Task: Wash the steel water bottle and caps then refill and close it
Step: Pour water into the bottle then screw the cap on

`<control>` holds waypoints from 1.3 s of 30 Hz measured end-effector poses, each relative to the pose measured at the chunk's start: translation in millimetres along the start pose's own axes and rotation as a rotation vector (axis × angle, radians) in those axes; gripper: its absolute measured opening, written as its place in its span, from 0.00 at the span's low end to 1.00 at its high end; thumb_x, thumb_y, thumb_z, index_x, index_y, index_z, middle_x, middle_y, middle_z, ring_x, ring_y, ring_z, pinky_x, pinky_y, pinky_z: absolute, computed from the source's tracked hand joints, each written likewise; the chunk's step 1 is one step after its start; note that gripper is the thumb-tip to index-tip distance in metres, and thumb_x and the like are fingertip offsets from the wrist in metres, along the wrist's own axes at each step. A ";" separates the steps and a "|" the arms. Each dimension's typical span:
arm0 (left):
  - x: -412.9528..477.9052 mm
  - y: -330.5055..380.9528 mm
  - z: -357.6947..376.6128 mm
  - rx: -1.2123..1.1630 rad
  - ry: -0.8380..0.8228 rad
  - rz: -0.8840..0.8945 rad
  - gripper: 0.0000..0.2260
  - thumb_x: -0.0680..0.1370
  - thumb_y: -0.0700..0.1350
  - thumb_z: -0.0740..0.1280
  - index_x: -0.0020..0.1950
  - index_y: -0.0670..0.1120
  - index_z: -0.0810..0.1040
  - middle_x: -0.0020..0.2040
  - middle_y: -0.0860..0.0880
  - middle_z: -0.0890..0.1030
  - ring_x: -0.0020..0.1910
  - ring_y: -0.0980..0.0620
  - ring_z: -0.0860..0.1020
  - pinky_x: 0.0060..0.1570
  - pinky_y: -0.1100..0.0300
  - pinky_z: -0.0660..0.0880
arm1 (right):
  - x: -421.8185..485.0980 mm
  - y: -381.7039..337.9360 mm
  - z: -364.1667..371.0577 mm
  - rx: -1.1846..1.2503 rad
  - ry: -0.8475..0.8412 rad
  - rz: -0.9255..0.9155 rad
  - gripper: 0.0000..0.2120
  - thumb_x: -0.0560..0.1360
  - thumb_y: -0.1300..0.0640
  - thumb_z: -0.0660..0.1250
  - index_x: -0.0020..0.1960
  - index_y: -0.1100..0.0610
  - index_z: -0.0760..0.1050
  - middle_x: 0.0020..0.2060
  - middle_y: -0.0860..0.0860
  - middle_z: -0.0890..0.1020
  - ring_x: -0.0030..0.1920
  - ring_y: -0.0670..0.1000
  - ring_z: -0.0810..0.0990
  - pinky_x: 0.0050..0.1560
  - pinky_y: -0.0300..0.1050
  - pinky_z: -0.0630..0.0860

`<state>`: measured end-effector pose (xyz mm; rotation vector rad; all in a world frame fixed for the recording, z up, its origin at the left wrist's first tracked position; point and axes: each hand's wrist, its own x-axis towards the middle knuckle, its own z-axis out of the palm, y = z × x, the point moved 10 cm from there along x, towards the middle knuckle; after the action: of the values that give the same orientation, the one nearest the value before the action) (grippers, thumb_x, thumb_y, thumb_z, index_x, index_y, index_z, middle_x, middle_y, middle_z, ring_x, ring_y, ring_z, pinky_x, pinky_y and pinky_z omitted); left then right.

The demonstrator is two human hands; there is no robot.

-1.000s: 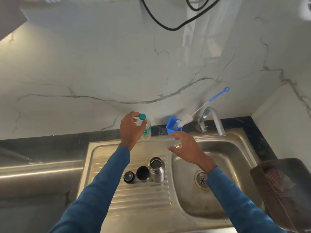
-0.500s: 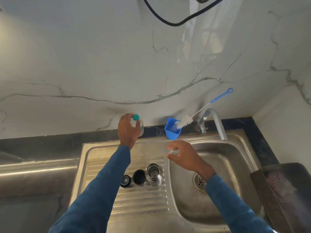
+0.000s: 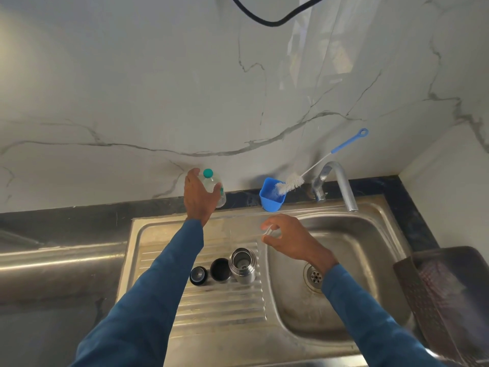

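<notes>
In the head view my left hand (image 3: 199,198) sits just above the middle of the frame, left of centre, at the dark stone ledge under the white marbled wall. Its fingers are curled round a small clear plastic bottle with a teal cap (image 3: 214,185), which stands upright against the wall.

My right hand (image 3: 291,239) hovers right of centre, over the rim between the ribbed steel draining surface (image 3: 219,305) and the steel sink basin (image 3: 352,263). Its fingers are loosely curled with thumb and forefinger close together; whether they pinch something thin and pale I cannot tell.

Below centre, on the draining surface, the open steel water bottle (image 3: 242,265) stands upright with its mouth uncovered. Just beside it to the left stands a dark cup-shaped cap (image 3: 220,269), and left of that a smaller black round cap (image 3: 198,275). All three are well apart from both hands.

Upper right of centre, a blue plastic cup (image 3: 271,198) on the ledge holds a white bottle brush with a blue handle (image 3: 317,165), leaning toward the curved steel tap (image 3: 341,184). A dark mesh basket (image 3: 447,295) sits at the lower right edge.
</notes>
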<state>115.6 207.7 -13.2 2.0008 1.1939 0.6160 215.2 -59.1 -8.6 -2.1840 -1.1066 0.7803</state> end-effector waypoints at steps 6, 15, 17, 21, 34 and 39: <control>-32.7 -5.3 -19.2 0.036 0.009 0.063 0.28 0.76 0.46 0.78 0.72 0.44 0.71 0.69 0.45 0.75 0.65 0.45 0.75 0.66 0.54 0.75 | -10.6 -4.7 -2.1 0.018 0.045 -0.022 0.11 0.78 0.56 0.74 0.60 0.53 0.83 0.55 0.45 0.81 0.53 0.45 0.78 0.47 0.24 0.67; -158.5 -102.6 -20.9 0.129 -0.271 -0.038 0.21 0.76 0.35 0.73 0.69 0.43 0.77 0.65 0.45 0.79 0.62 0.43 0.79 0.62 0.53 0.76 | -73.8 12.7 30.0 0.164 0.157 0.062 0.08 0.76 0.61 0.72 0.51 0.52 0.87 0.48 0.44 0.87 0.48 0.44 0.86 0.55 0.43 0.83; -179.8 -124.0 -21.3 0.193 -0.321 -0.107 0.26 0.75 0.35 0.72 0.73 0.42 0.73 0.68 0.44 0.77 0.66 0.43 0.76 0.64 0.56 0.72 | -89.3 17.6 38.7 0.170 0.175 0.099 0.07 0.75 0.61 0.72 0.50 0.52 0.87 0.48 0.44 0.87 0.48 0.43 0.86 0.53 0.39 0.83; -205.1 -145.6 -11.2 0.370 -0.431 -0.117 0.31 0.72 0.41 0.77 0.73 0.42 0.70 0.68 0.42 0.73 0.70 0.38 0.69 0.66 0.53 0.67 | -114.8 21.6 51.1 0.190 0.182 0.159 0.07 0.74 0.62 0.73 0.48 0.52 0.87 0.46 0.45 0.88 0.46 0.44 0.87 0.49 0.33 0.81; -180.6 -136.7 -1.9 0.549 -0.356 -0.065 0.18 0.79 0.42 0.74 0.64 0.46 0.71 0.60 0.43 0.78 0.58 0.41 0.77 0.53 0.48 0.77 | -129.4 13.4 47.5 0.156 0.226 0.174 0.06 0.76 0.60 0.72 0.48 0.54 0.88 0.44 0.46 0.89 0.43 0.43 0.86 0.46 0.29 0.79; -176.7 -141.5 -24.1 0.479 -0.299 -0.102 0.18 0.78 0.41 0.75 0.64 0.44 0.71 0.59 0.40 0.80 0.55 0.40 0.79 0.52 0.48 0.78 | -117.3 3.7 41.8 0.132 0.212 0.168 0.06 0.76 0.60 0.72 0.48 0.54 0.88 0.43 0.44 0.87 0.42 0.42 0.84 0.43 0.25 0.76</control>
<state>-59.6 103.5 -114.7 2.2986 1.3310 -0.0349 130.2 -150.1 -10.9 -2.2079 -0.7536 0.6540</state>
